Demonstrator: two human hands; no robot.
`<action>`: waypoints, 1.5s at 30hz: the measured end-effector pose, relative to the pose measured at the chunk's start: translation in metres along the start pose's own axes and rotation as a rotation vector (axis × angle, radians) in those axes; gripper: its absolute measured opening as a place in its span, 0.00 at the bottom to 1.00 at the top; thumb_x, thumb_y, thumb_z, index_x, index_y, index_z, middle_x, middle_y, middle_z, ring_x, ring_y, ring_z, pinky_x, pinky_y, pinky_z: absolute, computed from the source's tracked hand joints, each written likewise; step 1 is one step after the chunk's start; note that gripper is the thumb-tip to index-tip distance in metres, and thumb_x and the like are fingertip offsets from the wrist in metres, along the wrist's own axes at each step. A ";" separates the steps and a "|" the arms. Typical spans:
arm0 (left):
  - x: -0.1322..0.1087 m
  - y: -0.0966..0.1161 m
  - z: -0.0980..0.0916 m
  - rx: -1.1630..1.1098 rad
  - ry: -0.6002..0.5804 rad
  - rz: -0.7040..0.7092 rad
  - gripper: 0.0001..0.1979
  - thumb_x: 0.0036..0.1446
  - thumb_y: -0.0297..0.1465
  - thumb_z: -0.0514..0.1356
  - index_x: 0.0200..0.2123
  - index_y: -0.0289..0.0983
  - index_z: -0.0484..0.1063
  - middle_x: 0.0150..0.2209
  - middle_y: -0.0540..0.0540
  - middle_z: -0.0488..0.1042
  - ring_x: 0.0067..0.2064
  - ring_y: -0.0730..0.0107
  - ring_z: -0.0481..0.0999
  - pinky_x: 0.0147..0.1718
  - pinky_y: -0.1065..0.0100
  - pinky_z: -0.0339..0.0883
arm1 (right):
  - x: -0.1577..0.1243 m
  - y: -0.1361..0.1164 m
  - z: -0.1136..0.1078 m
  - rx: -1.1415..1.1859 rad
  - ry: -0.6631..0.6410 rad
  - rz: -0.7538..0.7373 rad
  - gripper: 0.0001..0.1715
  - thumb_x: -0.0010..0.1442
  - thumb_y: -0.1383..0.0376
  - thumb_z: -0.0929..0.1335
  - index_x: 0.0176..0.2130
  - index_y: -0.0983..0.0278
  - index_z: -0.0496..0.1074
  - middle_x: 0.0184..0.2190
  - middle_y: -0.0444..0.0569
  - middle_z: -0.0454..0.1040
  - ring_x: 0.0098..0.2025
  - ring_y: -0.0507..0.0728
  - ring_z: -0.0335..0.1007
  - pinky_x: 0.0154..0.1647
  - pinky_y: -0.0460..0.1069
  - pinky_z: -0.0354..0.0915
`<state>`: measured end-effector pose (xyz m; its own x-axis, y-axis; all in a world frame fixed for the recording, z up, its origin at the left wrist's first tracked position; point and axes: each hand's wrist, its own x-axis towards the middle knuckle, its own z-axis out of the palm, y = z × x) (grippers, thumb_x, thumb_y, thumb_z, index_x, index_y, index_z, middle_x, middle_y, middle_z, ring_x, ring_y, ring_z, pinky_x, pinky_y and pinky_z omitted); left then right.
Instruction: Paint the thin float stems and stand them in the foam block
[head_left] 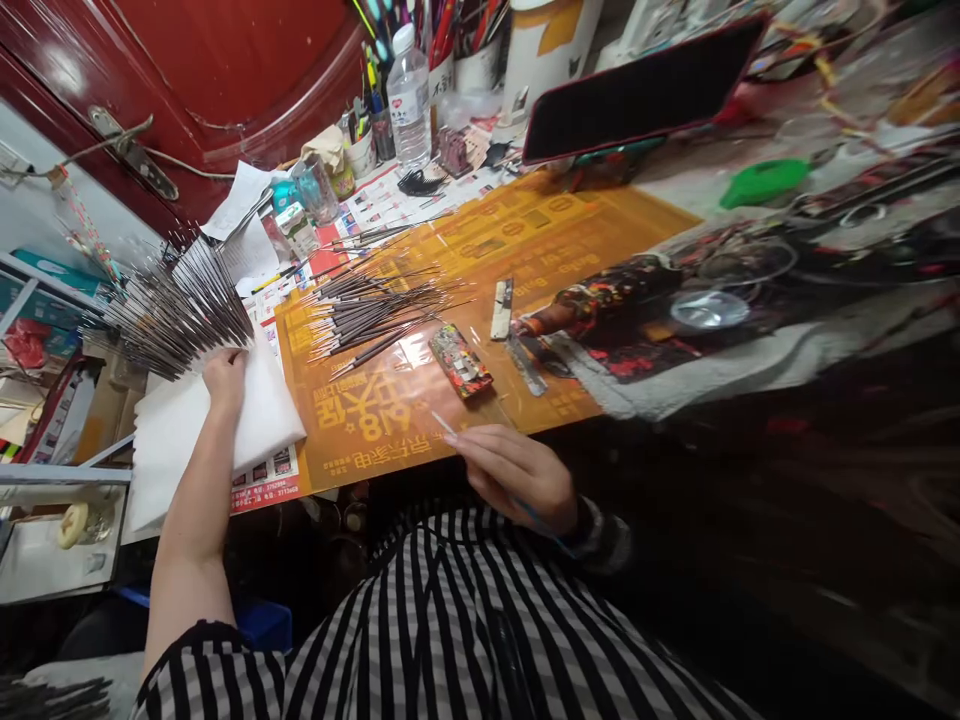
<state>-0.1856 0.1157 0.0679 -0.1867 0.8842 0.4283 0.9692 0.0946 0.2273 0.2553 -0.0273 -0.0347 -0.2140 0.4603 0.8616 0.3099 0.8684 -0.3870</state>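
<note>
My left hand (225,378) rests on a folded white foam sheet (217,430), at the base of a wide fan of dark thin-handled brushes (180,305). Its fingers lie close together, and I cannot tell whether it grips anything. My right hand (514,478) is curled around a slim paintbrush (480,460) with a pale tip and a blue handle end, above the table's front edge. A loose bundle of similar brushes (375,310) lies on an orange printed sheet (517,240), ahead of my right hand. Part of the slim brush is hidden by my fingers.
A patterned small box (460,360) and metal strips (502,308) lie on the orange sheet. Behind stand a water bottle (409,100), pen cups and a dark tablet (645,90). A paint-stained cloth (660,310) lies right. A red door (187,60) and shelves stand left.
</note>
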 end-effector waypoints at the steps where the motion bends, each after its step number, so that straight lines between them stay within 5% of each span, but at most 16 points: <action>1: -0.001 0.002 -0.004 0.007 0.006 0.015 0.13 0.65 0.35 0.58 0.29 0.35 0.73 0.27 0.49 0.75 0.33 0.70 0.68 0.40 0.65 0.64 | -0.001 0.001 -0.012 -0.028 -0.001 0.018 0.37 0.64 0.75 0.66 0.69 0.61 0.60 0.42 0.54 0.82 0.41 0.60 0.81 0.42 0.54 0.79; 5: -0.029 0.025 -0.014 0.037 0.024 0.107 0.15 0.66 0.35 0.57 0.28 0.36 0.73 0.28 0.46 0.74 0.33 0.68 0.69 0.40 0.64 0.64 | -0.012 0.010 -0.056 -0.163 0.049 0.155 0.36 0.64 0.72 0.67 0.67 0.51 0.64 0.42 0.51 0.82 0.39 0.61 0.81 0.40 0.55 0.79; 11: -0.091 0.117 0.010 -0.034 -0.222 0.393 0.12 0.65 0.34 0.59 0.50 0.39 0.73 0.49 0.41 0.76 0.49 0.62 0.76 0.49 0.63 0.70 | -0.009 0.018 -0.104 -0.458 0.326 0.383 0.22 0.67 0.66 0.66 0.57 0.47 0.75 0.34 0.50 0.81 0.32 0.60 0.78 0.35 0.56 0.74; 14: -0.095 0.155 0.025 -0.008 -0.304 0.470 0.22 0.63 0.34 0.59 0.59 0.37 0.66 0.58 0.34 0.69 0.58 0.55 0.72 0.55 0.58 0.68 | 0.004 0.020 -0.130 -0.507 0.337 0.487 0.18 0.70 0.65 0.65 0.54 0.52 0.77 0.35 0.51 0.81 0.35 0.62 0.79 0.39 0.58 0.74; 17: -0.082 0.173 0.036 0.115 -0.352 0.395 0.20 0.65 0.36 0.56 0.57 0.37 0.66 0.56 0.34 0.69 0.51 0.55 0.75 0.48 0.58 0.70 | 0.013 0.026 -0.155 -0.569 0.448 0.507 0.14 0.69 0.63 0.65 0.50 0.58 0.78 0.32 0.49 0.81 0.29 0.57 0.77 0.32 0.53 0.73; 23: -0.060 0.173 0.049 0.230 -0.310 0.278 0.15 0.68 0.41 0.50 0.44 0.40 0.72 0.46 0.42 0.70 0.35 0.65 0.71 0.32 0.65 0.63 | 0.018 0.046 -0.196 -0.518 0.655 0.582 0.18 0.71 0.54 0.63 0.41 0.62 0.77 0.28 0.46 0.77 0.27 0.52 0.73 0.29 0.47 0.70; 27: -0.058 0.163 0.053 0.237 -0.326 0.281 0.12 0.66 0.40 0.51 0.39 0.40 0.69 0.43 0.43 0.71 0.34 0.64 0.71 0.31 0.66 0.59 | 0.026 0.052 -0.203 -0.457 0.643 0.624 0.22 0.71 0.50 0.63 0.37 0.63 0.76 0.23 0.44 0.74 0.23 0.50 0.69 0.24 0.45 0.64; 31: -0.064 0.158 0.052 0.219 -0.334 0.293 0.08 0.65 0.37 0.52 0.35 0.41 0.66 0.38 0.45 0.72 0.40 0.60 0.74 0.35 0.65 0.62 | 0.034 0.058 -0.194 -0.353 0.516 0.678 0.23 0.70 0.50 0.63 0.37 0.63 0.76 0.23 0.44 0.75 0.22 0.50 0.69 0.24 0.45 0.63; 37: -0.086 0.163 0.040 0.149 -0.346 0.313 0.09 0.67 0.37 0.51 0.42 0.42 0.67 0.44 0.45 0.74 0.41 0.61 0.75 0.35 0.64 0.64 | 0.038 0.078 -0.168 -0.408 0.302 0.620 0.17 0.70 0.60 0.63 0.36 0.64 0.77 0.26 0.45 0.78 0.25 0.52 0.73 0.29 0.46 0.65; 45: -0.104 0.165 0.037 0.137 -0.275 0.300 0.11 0.67 0.38 0.52 0.42 0.40 0.70 0.45 0.44 0.71 0.41 0.62 0.74 0.35 0.65 0.63 | 0.034 0.101 -0.152 -0.591 0.229 0.580 0.12 0.66 0.66 0.64 0.35 0.64 0.76 0.30 0.48 0.81 0.30 0.55 0.76 0.34 0.48 0.66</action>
<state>-0.0002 0.0561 0.0280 0.1382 0.9691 0.2044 0.9899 -0.1417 0.0024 0.4202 0.0481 0.0054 0.3000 0.6982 0.6500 0.7578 0.2395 -0.6069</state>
